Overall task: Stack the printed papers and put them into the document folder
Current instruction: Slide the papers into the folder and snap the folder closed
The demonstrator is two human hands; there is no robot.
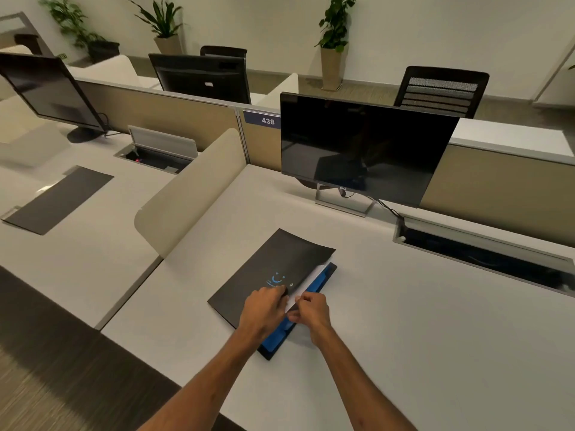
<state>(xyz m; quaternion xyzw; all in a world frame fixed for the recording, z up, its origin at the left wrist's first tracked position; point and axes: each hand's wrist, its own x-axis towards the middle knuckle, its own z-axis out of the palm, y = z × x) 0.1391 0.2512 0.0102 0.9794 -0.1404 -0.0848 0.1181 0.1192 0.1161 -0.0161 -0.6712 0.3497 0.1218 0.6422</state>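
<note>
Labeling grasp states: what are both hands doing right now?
Left hand: closed on the black folder cover, near its edge.
Right hand: pinching the white papers inside.

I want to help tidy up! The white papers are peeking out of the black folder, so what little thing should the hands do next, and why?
Probably nudge the white papers further in with the right hand. Their edge pokes out past the black folder cover, which the left hand holds partly lifted. Once they sit inside, the cover can close flat.
</note>
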